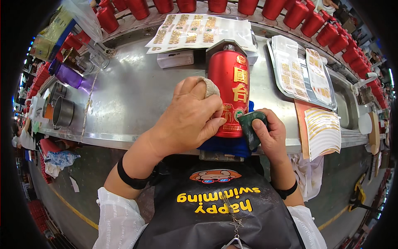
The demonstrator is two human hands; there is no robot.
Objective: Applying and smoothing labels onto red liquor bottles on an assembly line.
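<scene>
A red bottle [224,74] with gold characters and a green emblem lies in front of me, its neck pointing away, on a stand over a blue cloth [224,146]. My left hand [188,114] is closed round a beige cloth [211,87], which rests by the bottle's left side; its thumb and forefinger are near the lower end. In my right hand [269,133] is a flat dark green pad [251,128], pinched between thumb and fingers, its edge against the bottle's lower right. Behind the bottle lie sheets of gold decals [188,31].
A tray [273,81] with more decal sheets stands right, beside curved gold-striped strips [323,130] and a sink [347,108]. Metal cups [63,112], a purple container [68,74] and glass items are left. Rows of red bottles [311,25] stand along the far side. A white box [175,59] is under the sheets.
</scene>
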